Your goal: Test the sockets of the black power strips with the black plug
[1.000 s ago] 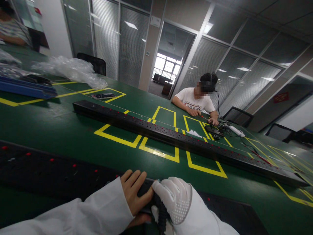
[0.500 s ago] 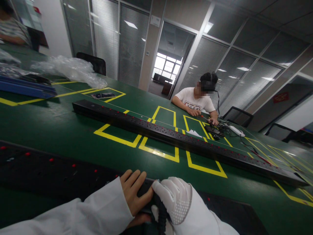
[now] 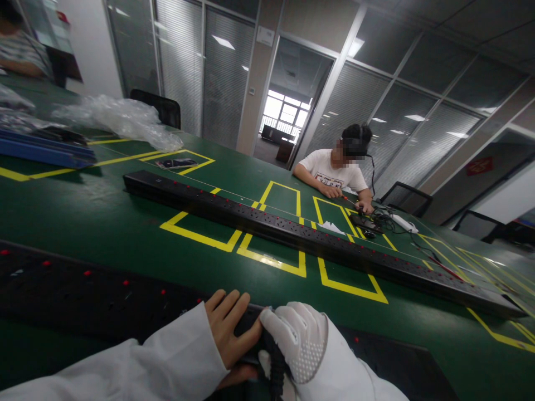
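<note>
A long black power strip (image 3: 104,295) with red dots along its face lies across the near side of the table. My left hand (image 3: 234,331) is bare and lies over this strip, its fingers over the far side and its thumb lower on the near side. Beside it, touching, is my right hand (image 3: 298,340) in a white glove with dotted grip. It is closed around a black plug-like piece with a ribbed cable sleeve (image 3: 276,370) pointing down toward me. What the ribbed end joins is hidden under the glove.
A second black power strip (image 3: 292,225) runs diagonally over the green table (image 3: 137,228) with yellow tape outlines. A phone (image 3: 176,163), bubble wrap (image 3: 121,114) and a blue tray-like piece (image 3: 45,149) lie left. Across sits a person (image 3: 334,167) handling cables (image 3: 382,217).
Both hands keep the same place and grip. Everything else on the table stays put; only a very slight shift of the view shows.
</note>
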`<state>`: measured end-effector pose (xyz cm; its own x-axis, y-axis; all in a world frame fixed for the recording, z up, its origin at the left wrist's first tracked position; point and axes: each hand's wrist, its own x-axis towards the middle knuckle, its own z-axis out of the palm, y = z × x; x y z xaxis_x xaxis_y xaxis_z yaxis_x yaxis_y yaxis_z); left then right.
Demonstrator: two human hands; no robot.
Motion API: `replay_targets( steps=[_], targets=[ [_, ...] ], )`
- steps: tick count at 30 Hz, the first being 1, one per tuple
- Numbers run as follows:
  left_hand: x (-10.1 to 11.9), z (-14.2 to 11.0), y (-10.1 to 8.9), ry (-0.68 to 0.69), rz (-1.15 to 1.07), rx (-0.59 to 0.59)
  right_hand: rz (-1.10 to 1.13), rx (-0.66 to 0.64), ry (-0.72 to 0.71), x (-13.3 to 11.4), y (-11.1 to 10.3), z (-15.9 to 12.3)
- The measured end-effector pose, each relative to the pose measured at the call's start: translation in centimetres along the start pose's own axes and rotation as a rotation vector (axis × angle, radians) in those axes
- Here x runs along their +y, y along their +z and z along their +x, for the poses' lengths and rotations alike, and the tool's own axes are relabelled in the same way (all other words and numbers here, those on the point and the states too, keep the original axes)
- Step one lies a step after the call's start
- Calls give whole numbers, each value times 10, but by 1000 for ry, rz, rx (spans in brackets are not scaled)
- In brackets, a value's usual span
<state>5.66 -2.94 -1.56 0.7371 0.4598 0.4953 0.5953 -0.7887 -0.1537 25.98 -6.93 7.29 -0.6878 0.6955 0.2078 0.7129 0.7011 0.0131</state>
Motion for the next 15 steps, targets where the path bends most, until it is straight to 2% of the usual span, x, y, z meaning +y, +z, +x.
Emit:
replay_targets(
  steps=[15],
  targets=[
    [-1, -1, 6, 2, 1, 38, 18, 24, -14, 2, 3, -1]
  ],
)
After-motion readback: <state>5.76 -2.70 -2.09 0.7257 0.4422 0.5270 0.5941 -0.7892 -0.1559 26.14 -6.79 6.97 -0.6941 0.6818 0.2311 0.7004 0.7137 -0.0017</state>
